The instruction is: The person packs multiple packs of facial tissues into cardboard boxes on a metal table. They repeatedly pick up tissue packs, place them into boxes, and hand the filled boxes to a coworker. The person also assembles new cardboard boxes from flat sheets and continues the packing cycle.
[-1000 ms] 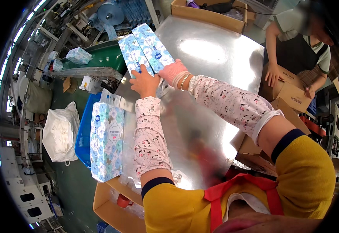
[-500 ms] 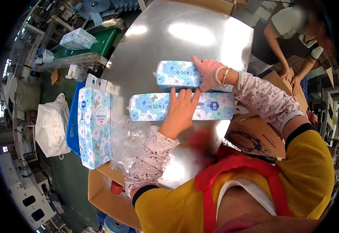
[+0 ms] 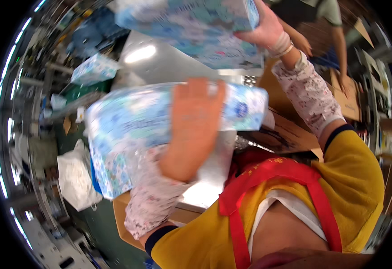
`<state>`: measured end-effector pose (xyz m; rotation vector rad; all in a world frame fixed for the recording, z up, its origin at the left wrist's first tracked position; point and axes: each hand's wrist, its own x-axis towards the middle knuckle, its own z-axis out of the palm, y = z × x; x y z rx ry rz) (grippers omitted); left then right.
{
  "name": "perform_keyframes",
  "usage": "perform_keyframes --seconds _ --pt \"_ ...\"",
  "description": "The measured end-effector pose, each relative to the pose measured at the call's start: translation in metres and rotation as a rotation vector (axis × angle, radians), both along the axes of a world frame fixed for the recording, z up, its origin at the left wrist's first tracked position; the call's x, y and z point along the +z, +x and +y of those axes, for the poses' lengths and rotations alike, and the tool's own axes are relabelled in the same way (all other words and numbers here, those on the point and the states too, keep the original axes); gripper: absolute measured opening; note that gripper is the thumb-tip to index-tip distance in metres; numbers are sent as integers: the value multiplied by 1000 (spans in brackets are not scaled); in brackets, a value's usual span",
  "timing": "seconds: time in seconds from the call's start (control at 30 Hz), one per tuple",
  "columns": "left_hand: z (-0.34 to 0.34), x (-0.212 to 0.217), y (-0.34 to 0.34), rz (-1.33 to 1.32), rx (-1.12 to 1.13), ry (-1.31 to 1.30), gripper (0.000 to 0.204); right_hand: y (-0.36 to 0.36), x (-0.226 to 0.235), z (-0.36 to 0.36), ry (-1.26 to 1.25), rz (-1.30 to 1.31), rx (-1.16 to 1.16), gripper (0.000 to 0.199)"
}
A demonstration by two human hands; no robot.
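My right hand (image 3: 267, 31) grips the right end of a floral blue-and-white tissue pack (image 3: 187, 22), held up at the top of the view and partly cut off. My left hand (image 3: 193, 125) lies across a second such pack (image 3: 245, 105), its fingers over the far edge; this pack looks raised toward me. Both packs and my left hand are smeared by motion. A third pack (image 3: 113, 175) stands at the left, partly covered by the second.
The metal table (image 3: 160, 58) shows between the packs. Cardboard boxes (image 3: 290, 134) stand at the right, near a co-worker's arms (image 3: 339, 54). At the left are a white sack (image 3: 77, 179) and another floral pack (image 3: 95, 69) on a green conveyor (image 3: 86, 91).
Both packs under my hands have come up off the table. My right hand has carried its pack up and away; the left-hand pack has risen closer to me and shifted left.
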<state>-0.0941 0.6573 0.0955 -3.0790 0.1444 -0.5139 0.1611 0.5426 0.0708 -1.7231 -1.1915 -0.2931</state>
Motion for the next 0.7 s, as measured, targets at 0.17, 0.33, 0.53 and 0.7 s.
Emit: perform_keyframes --seconds 0.17,0.33,0.53,0.7 --pt "16 71 -3 -349 73 -917 81 12 69 -150 711 339 131 52" --pt "-71 -36 99 -339 -170 -934 52 10 80 -309 896 293 -86 36" --pt "-207 -178 120 534 -647 -235 69 -33 46 -432 474 59 -548 41" --pt "-257 -392 59 579 -479 -103 65 -116 -19 -331 -364 46 -442 58"
